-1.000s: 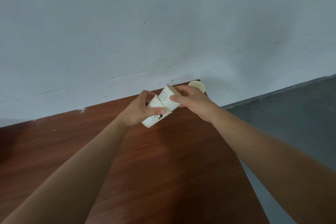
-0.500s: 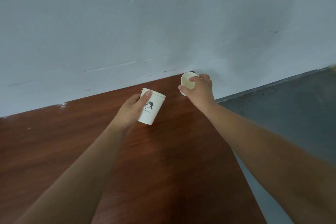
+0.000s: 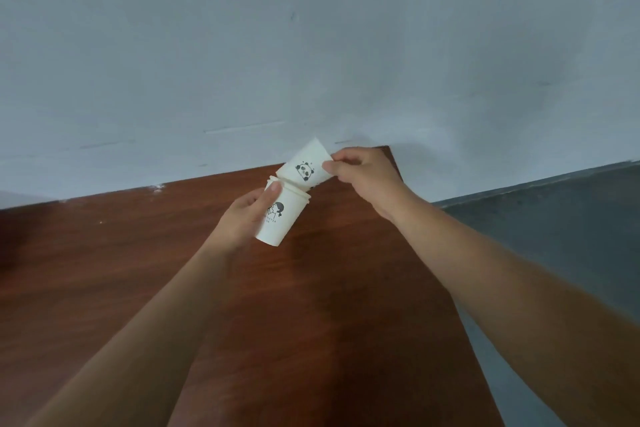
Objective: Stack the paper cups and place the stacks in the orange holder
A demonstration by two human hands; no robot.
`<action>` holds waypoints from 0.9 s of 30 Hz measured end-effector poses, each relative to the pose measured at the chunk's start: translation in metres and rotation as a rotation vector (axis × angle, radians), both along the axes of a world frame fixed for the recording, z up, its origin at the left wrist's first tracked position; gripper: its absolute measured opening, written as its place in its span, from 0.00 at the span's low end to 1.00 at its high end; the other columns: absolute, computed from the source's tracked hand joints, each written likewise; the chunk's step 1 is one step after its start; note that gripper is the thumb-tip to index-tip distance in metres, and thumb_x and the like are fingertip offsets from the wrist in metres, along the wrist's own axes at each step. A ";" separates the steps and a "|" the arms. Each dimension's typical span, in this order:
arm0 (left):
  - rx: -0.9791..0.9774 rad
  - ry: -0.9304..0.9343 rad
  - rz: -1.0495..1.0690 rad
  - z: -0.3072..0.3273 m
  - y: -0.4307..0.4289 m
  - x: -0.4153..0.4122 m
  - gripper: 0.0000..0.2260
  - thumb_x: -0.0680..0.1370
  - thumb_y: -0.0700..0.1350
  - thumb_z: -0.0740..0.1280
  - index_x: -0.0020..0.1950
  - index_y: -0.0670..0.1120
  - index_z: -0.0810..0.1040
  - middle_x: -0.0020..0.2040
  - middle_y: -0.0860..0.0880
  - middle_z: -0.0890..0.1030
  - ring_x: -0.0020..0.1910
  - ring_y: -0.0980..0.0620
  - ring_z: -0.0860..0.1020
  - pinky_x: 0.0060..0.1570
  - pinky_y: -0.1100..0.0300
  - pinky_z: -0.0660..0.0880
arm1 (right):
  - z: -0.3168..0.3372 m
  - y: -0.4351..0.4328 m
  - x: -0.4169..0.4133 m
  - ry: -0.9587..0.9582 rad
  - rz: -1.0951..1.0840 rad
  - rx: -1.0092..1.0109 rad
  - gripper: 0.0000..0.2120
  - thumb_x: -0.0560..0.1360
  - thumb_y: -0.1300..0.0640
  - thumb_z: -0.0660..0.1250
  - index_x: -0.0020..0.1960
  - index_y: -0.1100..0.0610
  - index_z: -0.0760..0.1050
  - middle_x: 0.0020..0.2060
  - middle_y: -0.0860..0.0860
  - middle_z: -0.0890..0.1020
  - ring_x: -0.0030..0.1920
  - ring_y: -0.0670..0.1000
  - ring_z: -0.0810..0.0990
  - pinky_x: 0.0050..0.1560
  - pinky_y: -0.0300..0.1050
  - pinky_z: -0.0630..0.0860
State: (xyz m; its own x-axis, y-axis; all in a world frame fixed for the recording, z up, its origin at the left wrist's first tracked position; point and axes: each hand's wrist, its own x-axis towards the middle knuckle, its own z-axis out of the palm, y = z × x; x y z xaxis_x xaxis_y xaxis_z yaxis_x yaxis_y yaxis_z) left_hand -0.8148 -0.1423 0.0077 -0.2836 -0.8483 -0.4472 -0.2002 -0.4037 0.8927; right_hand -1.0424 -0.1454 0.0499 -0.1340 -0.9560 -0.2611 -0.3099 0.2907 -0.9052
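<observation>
Now the right hand (image 3: 363,177), which half a second ago gripped a cup at the far corner of the surface (image 3: 311,322), pinches the panda cup (image 3: 306,166), tilted, its base entering the cup stack (image 3: 284,215) clasped in the left hand (image 3: 242,218) above the surface.

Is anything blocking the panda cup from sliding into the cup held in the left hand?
Nothing visible does. The panda cup, pinched by the right hand, already has its base at the open mouth of the lower cup in the left hand.
</observation>
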 end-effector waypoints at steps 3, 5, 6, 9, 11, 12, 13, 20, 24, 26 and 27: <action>-0.029 -0.006 0.001 0.027 0.008 0.037 0.26 0.74 0.66 0.67 0.49 0.42 0.83 0.40 0.47 0.84 0.38 0.52 0.81 0.40 0.59 0.74 | 0.026 0.010 0.036 0.031 0.217 0.058 0.05 0.75 0.51 0.72 0.49 0.49 0.85 0.46 0.44 0.85 0.50 0.46 0.83 0.61 0.50 0.77; -0.033 0.002 0.021 0.043 0.017 0.062 0.34 0.71 0.71 0.68 0.54 0.39 0.82 0.47 0.40 0.85 0.42 0.49 0.81 0.45 0.54 0.73 | 0.043 0.017 0.069 0.055 0.328 0.075 0.11 0.79 0.48 0.67 0.57 0.50 0.83 0.49 0.42 0.84 0.52 0.45 0.82 0.62 0.48 0.77; -0.043 0.003 0.027 0.052 0.022 0.075 0.37 0.68 0.73 0.68 0.56 0.39 0.81 0.49 0.38 0.84 0.43 0.47 0.81 0.46 0.52 0.73 | 0.051 0.021 0.087 0.059 0.370 0.067 0.13 0.80 0.47 0.65 0.59 0.50 0.82 0.50 0.43 0.84 0.53 0.46 0.82 0.62 0.48 0.76; -0.079 0.028 0.085 0.077 0.040 0.117 0.41 0.66 0.73 0.67 0.59 0.36 0.79 0.47 0.40 0.83 0.44 0.46 0.79 0.46 0.52 0.71 | 0.069 0.034 0.142 0.064 0.434 0.020 0.12 0.80 0.48 0.65 0.56 0.52 0.83 0.51 0.50 0.85 0.55 0.51 0.82 0.61 0.51 0.75; -0.095 0.050 0.142 0.093 0.052 0.150 0.42 0.68 0.71 0.67 0.61 0.35 0.77 0.51 0.37 0.83 0.47 0.44 0.79 0.47 0.51 0.71 | 0.080 0.040 0.177 0.010 0.449 0.016 0.11 0.79 0.47 0.66 0.52 0.52 0.84 0.50 0.51 0.85 0.57 0.52 0.81 0.63 0.55 0.74; -0.108 0.069 0.164 0.099 0.059 0.167 0.41 0.69 0.70 0.67 0.62 0.34 0.76 0.53 0.35 0.82 0.48 0.43 0.79 0.48 0.50 0.70 | 0.086 0.043 0.193 -0.021 0.462 0.022 0.11 0.78 0.46 0.67 0.51 0.51 0.84 0.50 0.50 0.85 0.57 0.52 0.81 0.64 0.56 0.75; -0.122 0.083 0.183 0.106 0.066 0.183 0.40 0.71 0.69 0.67 0.62 0.33 0.76 0.54 0.33 0.82 0.49 0.43 0.78 0.49 0.50 0.70 | 0.092 0.046 0.209 -0.046 0.484 0.025 0.11 0.78 0.45 0.68 0.50 0.51 0.84 0.50 0.49 0.86 0.57 0.51 0.81 0.64 0.56 0.75; -0.171 0.089 0.364 0.126 0.112 0.309 0.42 0.69 0.71 0.70 0.63 0.36 0.74 0.48 0.41 0.82 0.44 0.47 0.79 0.41 0.55 0.73 | 0.123 0.070 0.346 0.054 0.653 -0.093 0.10 0.72 0.43 0.71 0.45 0.49 0.83 0.46 0.53 0.85 0.47 0.52 0.82 0.56 0.56 0.76; -0.242 -0.046 0.485 0.131 0.130 0.393 0.32 0.71 0.71 0.66 0.58 0.44 0.77 0.47 0.47 0.84 0.44 0.52 0.80 0.45 0.54 0.74 | 0.129 0.076 0.434 0.086 0.672 -0.093 0.10 0.71 0.45 0.73 0.46 0.52 0.82 0.45 0.55 0.84 0.48 0.55 0.82 0.51 0.52 0.77; -0.313 -0.115 0.556 0.128 0.138 0.447 0.26 0.72 0.66 0.71 0.59 0.47 0.76 0.51 0.47 0.83 0.47 0.52 0.80 0.48 0.56 0.76 | 0.126 0.077 0.477 0.084 0.650 -0.102 0.08 0.72 0.50 0.74 0.49 0.51 0.80 0.46 0.51 0.84 0.46 0.49 0.81 0.47 0.46 0.76; -0.355 -0.162 0.575 0.126 0.144 0.477 0.23 0.73 0.59 0.74 0.61 0.48 0.74 0.52 0.48 0.82 0.50 0.53 0.80 0.51 0.58 0.76 | 0.124 0.076 0.499 0.084 0.628 -0.106 0.10 0.72 0.51 0.74 0.52 0.50 0.78 0.47 0.49 0.83 0.47 0.48 0.81 0.47 0.43 0.76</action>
